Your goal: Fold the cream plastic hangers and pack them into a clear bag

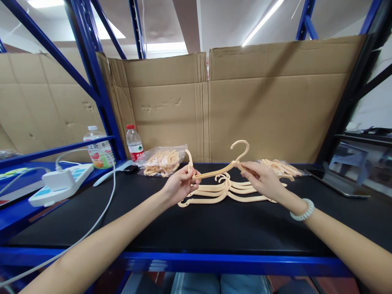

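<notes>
I hold a peach plastic hanger (pixel 225 165) up above a black table top (pixel 196 224). My left hand (pixel 180 185) is closed around the hanger's left arm near its end. My right hand (pixel 263 179) pinches the hanger just right of its hook. Directly beneath lies a small stack of the same peach hangers (pixel 226 192) flat on the table. A white coiled band sits on my right wrist.
A clear bag of peach parts (pixel 162 161) lies at the back left; more peach pieces (pixel 281 166) at the back right. Two bottles (pixel 134 143) stand by the blue rack post. A white power strip (pixel 58 183) with cable lies left, a dark tablet (pixel 337 181) right. Cardboard walls the back.
</notes>
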A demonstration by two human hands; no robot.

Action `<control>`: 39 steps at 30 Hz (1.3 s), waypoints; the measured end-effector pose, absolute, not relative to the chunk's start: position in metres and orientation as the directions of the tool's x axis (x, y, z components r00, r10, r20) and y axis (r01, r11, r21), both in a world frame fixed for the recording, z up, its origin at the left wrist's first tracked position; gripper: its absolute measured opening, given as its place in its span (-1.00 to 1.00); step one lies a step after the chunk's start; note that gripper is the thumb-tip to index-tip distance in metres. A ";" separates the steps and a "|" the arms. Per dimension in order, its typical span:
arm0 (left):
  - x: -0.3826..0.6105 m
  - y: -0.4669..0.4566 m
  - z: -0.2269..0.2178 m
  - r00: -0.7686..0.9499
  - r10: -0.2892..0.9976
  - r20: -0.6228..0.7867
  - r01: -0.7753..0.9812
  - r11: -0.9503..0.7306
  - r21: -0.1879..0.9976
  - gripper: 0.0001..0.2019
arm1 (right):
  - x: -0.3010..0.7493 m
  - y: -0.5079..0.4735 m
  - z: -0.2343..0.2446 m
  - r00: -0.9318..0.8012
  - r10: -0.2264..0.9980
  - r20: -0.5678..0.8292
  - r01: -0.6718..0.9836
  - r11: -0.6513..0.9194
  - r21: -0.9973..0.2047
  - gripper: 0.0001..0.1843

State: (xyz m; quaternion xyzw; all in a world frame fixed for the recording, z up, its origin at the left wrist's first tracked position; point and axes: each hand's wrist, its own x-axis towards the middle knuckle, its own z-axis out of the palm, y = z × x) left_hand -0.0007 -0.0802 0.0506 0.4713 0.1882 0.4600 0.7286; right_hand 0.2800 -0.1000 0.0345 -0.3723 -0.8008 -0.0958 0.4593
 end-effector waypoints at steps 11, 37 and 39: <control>-0.004 -0.079 0.054 0.507 0.853 0.123 -0.437 0.131 0.890 -0.86 | 0.284 -0.104 0.040 -0.349 0.494 0.796 0.722 0.683 -0.108 -0.74; 0.006 -0.079 0.040 0.370 0.906 0.206 -0.426 -0.031 0.904 -0.82 | 0.273 -0.109 0.035 -0.319 0.527 0.788 0.678 0.708 -0.199 -0.70; 0.007 -0.079 0.041 0.348 0.913 0.212 -0.430 -0.045 0.902 -0.82 | 0.272 -0.109 0.036 -0.306 0.522 0.796 0.680 0.705 -0.201 -0.71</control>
